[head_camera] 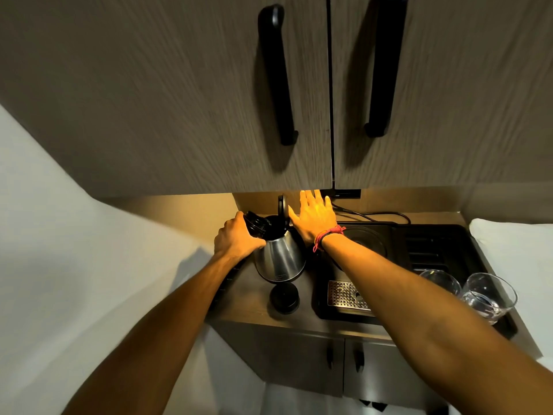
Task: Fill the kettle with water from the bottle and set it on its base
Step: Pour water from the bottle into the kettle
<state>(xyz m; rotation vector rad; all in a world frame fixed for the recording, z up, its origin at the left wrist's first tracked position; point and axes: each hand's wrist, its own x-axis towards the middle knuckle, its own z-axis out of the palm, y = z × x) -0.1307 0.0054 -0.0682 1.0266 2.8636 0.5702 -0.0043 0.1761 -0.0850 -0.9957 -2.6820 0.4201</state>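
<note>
Left hand tips a dark plastic bottle into the open steel kettle; right hand spread empty. Filling underway, black round base waits.

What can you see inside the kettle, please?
The kettle has its lid up, but the inside looks only dark. The left hand covers part of the opening; any water is not visible.

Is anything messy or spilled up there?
No spill shows. The kettle stands on the counter left of its round base, lid flipped up. A black cap lies loose in front of it. The left hand tips a dark bottle at the opening; the right hand is by the lid.
</note>
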